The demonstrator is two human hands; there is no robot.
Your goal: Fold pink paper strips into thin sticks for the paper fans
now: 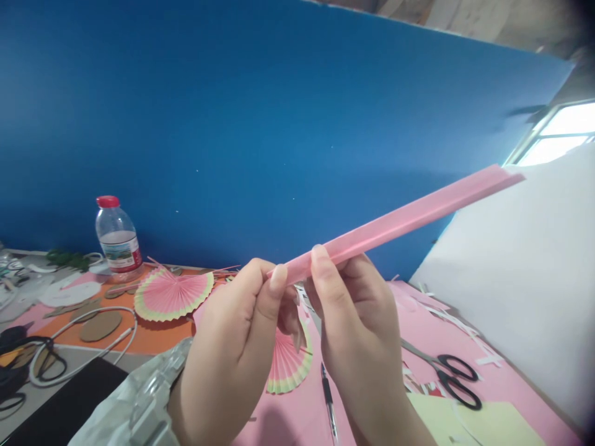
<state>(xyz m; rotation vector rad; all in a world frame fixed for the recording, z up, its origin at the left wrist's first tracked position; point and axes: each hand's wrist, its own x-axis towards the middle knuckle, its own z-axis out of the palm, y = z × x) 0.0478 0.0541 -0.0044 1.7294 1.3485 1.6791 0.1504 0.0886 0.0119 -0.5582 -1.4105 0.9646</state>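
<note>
A long folded strip of pink paper (418, 212) is held up above the table, slanting upward to the right. My left hand (237, 341) pinches its lower left end between thumb and fingers. Close beside it, my right hand (357, 328) grips the strip, the thumb on top and the fingers behind. A crease runs along the strip's length. Below and partly hidden by my hands lies a pleated pink paper fan (290, 365) with a yellow-green edge. Another such fan (174, 294) lies to the left.
Scissors (446, 368) with black handles lie at the right near yellow paper (469, 421) and paper scraps. A pen (329, 402) lies on pink paper. At the left stand a plastic bottle (118, 241), cardboard discs (101, 326) and a white cable (132, 341). A blue panel (279, 124) rises behind.
</note>
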